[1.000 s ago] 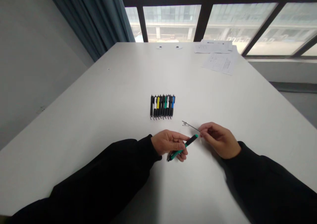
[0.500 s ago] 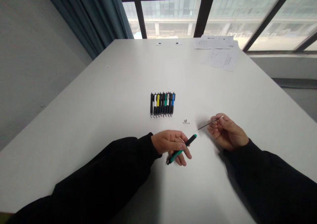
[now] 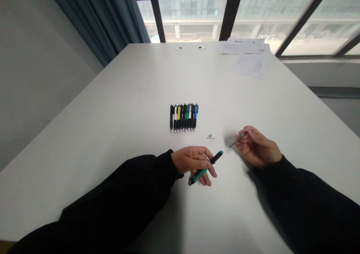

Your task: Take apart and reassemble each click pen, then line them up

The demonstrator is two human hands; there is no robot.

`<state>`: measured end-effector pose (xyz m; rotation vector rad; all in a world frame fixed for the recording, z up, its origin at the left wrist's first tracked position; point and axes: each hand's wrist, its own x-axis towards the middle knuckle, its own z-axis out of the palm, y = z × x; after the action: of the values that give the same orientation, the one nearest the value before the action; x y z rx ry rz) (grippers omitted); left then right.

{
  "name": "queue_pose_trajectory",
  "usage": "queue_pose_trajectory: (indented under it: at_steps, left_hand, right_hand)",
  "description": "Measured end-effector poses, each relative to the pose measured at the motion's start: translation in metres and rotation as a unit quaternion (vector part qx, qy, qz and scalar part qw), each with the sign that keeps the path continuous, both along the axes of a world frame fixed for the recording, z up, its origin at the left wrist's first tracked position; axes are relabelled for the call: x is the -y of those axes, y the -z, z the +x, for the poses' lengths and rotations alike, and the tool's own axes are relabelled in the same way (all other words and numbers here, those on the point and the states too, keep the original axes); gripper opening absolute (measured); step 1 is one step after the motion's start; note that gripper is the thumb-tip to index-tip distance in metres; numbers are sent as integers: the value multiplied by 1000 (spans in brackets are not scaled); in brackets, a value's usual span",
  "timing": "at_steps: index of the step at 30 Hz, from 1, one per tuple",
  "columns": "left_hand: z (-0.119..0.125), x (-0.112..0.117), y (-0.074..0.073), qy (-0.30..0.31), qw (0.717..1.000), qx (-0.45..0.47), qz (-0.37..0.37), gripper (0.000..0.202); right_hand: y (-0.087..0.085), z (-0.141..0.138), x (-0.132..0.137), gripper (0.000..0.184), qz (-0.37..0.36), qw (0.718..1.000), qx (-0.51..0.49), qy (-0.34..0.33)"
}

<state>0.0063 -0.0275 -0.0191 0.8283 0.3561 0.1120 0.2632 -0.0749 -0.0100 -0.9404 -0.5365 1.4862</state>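
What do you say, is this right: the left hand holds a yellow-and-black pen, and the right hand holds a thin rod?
Not quite: the head view shows the pen in the left hand is green and black. The right hand does hold a thin rod.

Looks like an office rm: big white tbl (image 3: 135,96) w/ printed docs (image 3: 249,64), pens (image 3: 184,118); curtain (image 3: 98,18), lg. window (image 3: 194,18).

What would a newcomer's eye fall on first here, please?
Probably the row of pens, some brightly coloured, in the middle of the white table. Nearer, the left hand holds a green-and-black pen, and the right hand pinches a thin rod pointing towards that pen's end.
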Motion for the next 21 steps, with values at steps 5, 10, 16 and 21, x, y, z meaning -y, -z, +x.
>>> queue_pose_trajectory:
  at_steps: [5,10,16,21]
  left_hand:
    - [0,0,-2,0,1000,1,0,37]
    - [1,1,-3,-4,1000,-11,-5,38]
    - [4,3,-1,-19,1000,-24,-1,42]
    - [4,4,-2,-29,999,-33,18,43]
  right_hand:
    - [-2,-1,-1,9,5,1000,23,4]
    - [-1,-3,0,14,-8,1000,16,2]
    - [2,-9,6,19,27,983,161,-79]
    - [-7,-22,11,30,66,944,270,-176]
